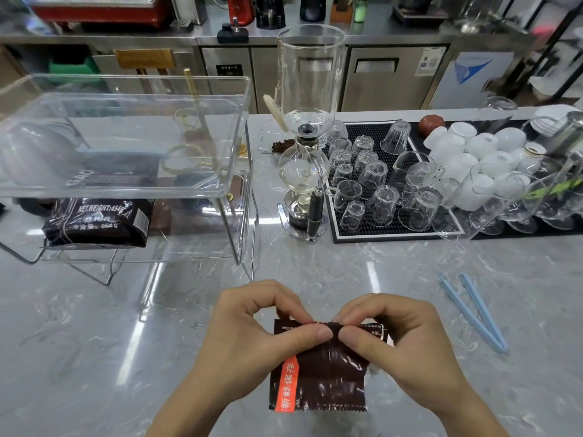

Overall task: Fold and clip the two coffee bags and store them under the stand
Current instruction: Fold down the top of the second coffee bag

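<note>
Grey marble counter (347, 279) fronts steel cabinets (391, 77) behind.

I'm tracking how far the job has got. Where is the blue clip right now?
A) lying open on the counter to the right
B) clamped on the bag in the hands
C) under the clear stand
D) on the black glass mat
A: the blue clip lies spread open on the counter, right of the right hand, apart from the bag.

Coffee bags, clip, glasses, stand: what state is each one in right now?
Coffee bag in hands: top edge being folded, unclipped.
Left hand: pinching the bag's top.
Right hand: pinching the bag's top.
Second coffee bag: lying under the clear stand.
Blue clip: open, on the counter.
Glasses: upside down on the mat.
</note>
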